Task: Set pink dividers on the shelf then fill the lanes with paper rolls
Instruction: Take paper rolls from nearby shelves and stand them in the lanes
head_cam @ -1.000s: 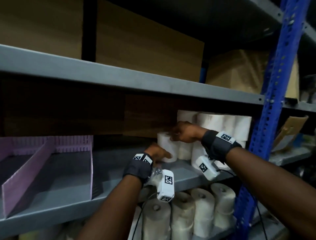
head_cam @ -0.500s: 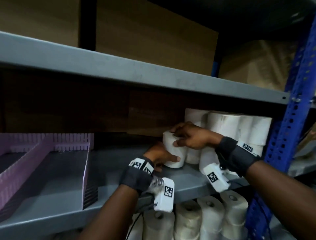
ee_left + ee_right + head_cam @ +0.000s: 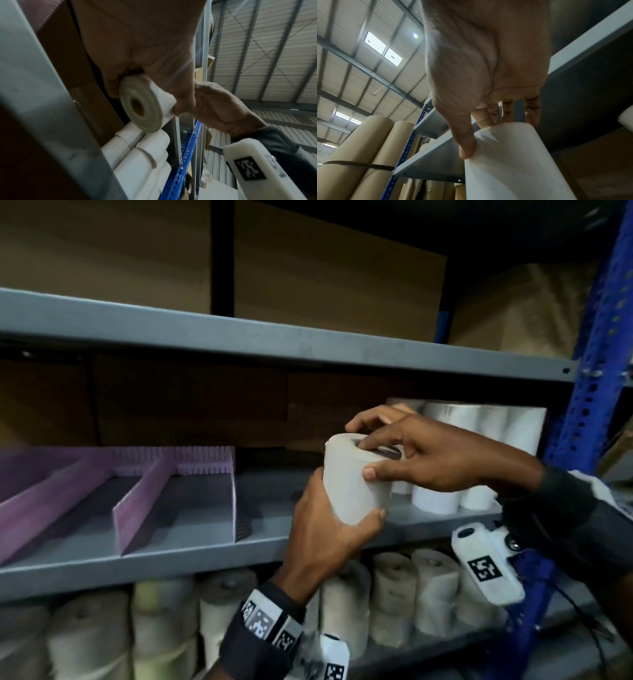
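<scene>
so both hands are on one white paper roll right now, held up in the air just in front of the grey shelf, not resting on anything; the left hand cups it from below and from the side, fingers curled round the lower part of the roll with the thumb up along its left side; the right hand comes over the top, thumb pinching against the front of the roll and at least one fingertip dipping into the core hole on the top face; in the left wrist view you can see the roll's flat end and the brown cardboard core, and the fingers wrapped tight on it; the right wrist view shows the thumb pressed into the side of the roll and the other fingers going over its top edge; the roll sits a bit tilted, top leaning left; to the right of it, at the back of the same shelf, there's the stack of white rolls next to the blue upright; the pink dividers stand on the left part of the shelf, well apart from the roll, and the lanes I can see have no rolls in them; the shelf below holds a row of beige rolls; brown cardboard boxes sit on the shelf above
</scene>
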{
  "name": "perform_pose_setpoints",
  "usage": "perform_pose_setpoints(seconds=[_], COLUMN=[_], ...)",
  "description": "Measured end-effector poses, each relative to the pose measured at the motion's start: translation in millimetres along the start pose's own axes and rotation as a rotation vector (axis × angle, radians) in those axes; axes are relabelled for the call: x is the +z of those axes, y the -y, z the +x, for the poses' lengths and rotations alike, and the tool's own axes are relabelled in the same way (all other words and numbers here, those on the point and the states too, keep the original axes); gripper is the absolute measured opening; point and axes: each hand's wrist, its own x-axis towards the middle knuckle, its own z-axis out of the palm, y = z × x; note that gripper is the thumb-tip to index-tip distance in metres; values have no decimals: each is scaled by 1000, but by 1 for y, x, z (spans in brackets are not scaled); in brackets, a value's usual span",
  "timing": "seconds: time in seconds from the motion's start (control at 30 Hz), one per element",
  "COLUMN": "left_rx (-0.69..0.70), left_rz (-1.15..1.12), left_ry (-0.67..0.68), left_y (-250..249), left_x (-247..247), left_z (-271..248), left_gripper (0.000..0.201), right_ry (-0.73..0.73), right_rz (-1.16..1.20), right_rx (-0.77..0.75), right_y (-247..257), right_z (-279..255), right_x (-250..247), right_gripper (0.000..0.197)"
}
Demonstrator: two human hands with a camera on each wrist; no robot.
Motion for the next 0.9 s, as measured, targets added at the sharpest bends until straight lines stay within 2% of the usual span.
perform_pose_setpoints(seconds=[0.2, 0.37, 0.7, 0.9], left_rx=[19, -37, -88, -95], left_rz=[-35, -64, 6, 52], left_ry=[-89, -95, -203, -238], left_y=[-15, -24, -34, -21], left_x=[-40, -95, -218, -318], left_z=[-102, -169, -261, -303], left_gripper=[73, 80, 79, 80], right_ry=[51, 199, 355, 325], right_rz=[74, 136, 219, 265], right_rx=[-80, -151, -354, -494], right_y=[77, 138, 256, 347], right_z=[-42, -53, -9, 36], right_x=[24, 37, 80, 120], right_gripper=[42, 50, 52, 49])
